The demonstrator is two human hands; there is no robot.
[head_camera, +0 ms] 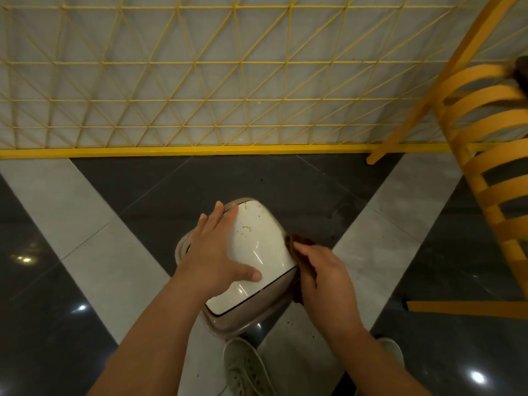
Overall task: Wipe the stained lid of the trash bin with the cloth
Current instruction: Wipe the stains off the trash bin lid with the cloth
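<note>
A small beige trash bin [228, 324] stands on the floor below me, topped by a glossy white lid [257, 244]. Yellowish stains [246, 228] dot the far part of the lid. My left hand [214, 250] lies flat on the lid's left side, fingers spread, thumb across the white surface. My right hand [323, 277] is closed around a dark brown cloth [300, 250] at the lid's right edge. The cloth touches the bin's right rim; part of it is hidden under my fingers.
A yellow wire-mesh fence [200, 95] with a yellow base bar runs across the back. A yellow slatted chair [491, 172] stands at the right, one leg bar low at right. My white shoes [245, 367] are just below the bin. The floor has grey and dark tiles.
</note>
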